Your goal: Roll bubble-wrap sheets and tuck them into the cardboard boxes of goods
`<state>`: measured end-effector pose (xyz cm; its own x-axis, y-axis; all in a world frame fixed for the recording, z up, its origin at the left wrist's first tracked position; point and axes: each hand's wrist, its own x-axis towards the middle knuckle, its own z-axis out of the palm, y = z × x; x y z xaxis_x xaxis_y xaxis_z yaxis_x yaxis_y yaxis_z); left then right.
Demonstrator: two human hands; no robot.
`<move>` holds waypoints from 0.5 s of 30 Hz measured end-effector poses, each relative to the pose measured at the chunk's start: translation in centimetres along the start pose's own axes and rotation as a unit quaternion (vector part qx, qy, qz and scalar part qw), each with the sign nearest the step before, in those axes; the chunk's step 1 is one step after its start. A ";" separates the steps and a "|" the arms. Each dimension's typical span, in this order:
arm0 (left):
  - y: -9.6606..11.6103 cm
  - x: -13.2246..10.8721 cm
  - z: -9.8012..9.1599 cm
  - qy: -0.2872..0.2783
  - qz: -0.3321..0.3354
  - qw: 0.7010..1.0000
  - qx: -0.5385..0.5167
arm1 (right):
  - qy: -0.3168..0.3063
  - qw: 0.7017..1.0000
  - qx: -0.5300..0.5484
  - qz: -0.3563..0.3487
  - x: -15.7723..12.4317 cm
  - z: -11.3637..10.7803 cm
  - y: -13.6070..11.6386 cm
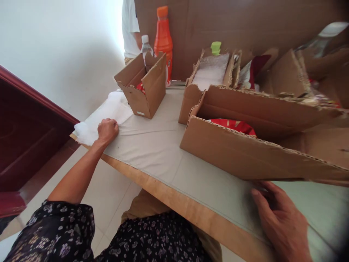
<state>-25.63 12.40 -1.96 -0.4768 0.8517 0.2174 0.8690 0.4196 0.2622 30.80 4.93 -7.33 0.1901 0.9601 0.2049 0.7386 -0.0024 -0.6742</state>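
Note:
My left hand (108, 131) is closed in a fist on the left part of the table, against the edge of a white, fluffy-looking sheet (91, 122). Whatever its curled fingers may hold is hidden. At the lower right, my right hand (285, 218) lies by the bottom front edge of a long open cardboard box (231, 153). Its thumb stands apart from the fingers, nothing shows between them, and the fingertips are partly hidden at the box. A red packet (231, 125) lies inside this box.
A smaller cardboard box (156, 89) stands at the back left, before a clear bottle (146, 45) and an orange bottle (163, 40). More cardboard boxes (291, 69) with packets line the back right. The table's wooden edge (163, 193) faces me. Beyond it stands a person (131, 27).

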 end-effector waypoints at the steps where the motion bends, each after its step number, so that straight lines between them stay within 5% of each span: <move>1: 0.2 0.0 -0.3 0.007 0.002 1.000 -0.003 | 0.002 1.000 -0.002 0.003 0.0 0.0 -0.1; 6: 1.7 -3.3 -5.1 0.012 0.049 0.997 -0.065 | 0.016 0.998 0.012 -0.054 -0.3 -0.2 -0.6; 11: 5.7 -9.9 -12.0 -0.164 0.161 0.945 -0.232 | 0.039 0.992 0.024 -0.121 -1.7 -0.4 -2.5; 15: 10.2 -13.1 -15.3 -0.303 0.203 0.885 -0.288 | 0.059 0.977 -0.038 -0.200 -2.7 -0.9 -3.6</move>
<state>-12.56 0.72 12.28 0.1698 0.9810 -0.0944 0.6576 -0.0414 0.7522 28.19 2.04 -4.79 -0.0534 0.8492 0.5254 0.8138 0.3419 -0.4700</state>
